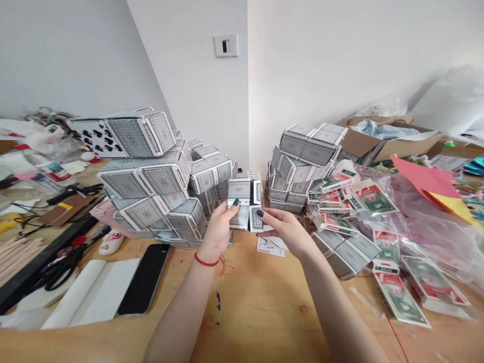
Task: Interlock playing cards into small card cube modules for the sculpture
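My left hand (219,229), with a red string bracelet at the wrist, pinches the left side of a small cube made of grey-patterned playing cards (242,214). My right hand (285,229) holds the same cube from the right, fingers curled on its edge. The cube sits at the table's centre, below another card cube (242,189). A few loose cards (270,246) lie face up under my right hand. A large stack of card cubes (151,176) rises on the left, a second stack (302,161) on the right.
A black phone (145,277) and white paper (83,292) lie at front left, with scissors (62,264) and a black bar beside them. Red-and-green card boxes (397,292) and clear plastic cover the right. A cardboard box (385,138) stands at back right.
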The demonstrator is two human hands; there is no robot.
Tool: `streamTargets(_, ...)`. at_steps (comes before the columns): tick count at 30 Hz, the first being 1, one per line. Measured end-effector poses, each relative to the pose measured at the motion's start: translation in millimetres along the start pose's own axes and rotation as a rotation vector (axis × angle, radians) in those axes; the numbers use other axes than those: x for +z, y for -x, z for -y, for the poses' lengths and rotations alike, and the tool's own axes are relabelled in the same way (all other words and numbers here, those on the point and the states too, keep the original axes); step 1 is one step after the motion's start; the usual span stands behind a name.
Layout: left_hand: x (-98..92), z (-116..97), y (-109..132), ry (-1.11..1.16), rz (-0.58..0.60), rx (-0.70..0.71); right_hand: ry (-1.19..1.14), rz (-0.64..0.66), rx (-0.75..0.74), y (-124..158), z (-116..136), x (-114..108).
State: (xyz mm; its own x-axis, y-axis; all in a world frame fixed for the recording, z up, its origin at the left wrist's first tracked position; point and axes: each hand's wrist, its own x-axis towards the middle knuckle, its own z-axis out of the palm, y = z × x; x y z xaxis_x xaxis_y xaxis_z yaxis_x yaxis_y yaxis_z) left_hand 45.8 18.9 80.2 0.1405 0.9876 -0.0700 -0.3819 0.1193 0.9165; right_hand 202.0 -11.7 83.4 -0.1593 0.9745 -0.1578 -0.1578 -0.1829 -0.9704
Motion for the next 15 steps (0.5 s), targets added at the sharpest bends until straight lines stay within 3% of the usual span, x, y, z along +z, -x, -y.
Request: streamTargets(15, 1.6, 1.5, 0.8, 0.069, -0.004, 0.008, 0.026, 0.016, -0.005, -0.2, 1.1, -0.8)
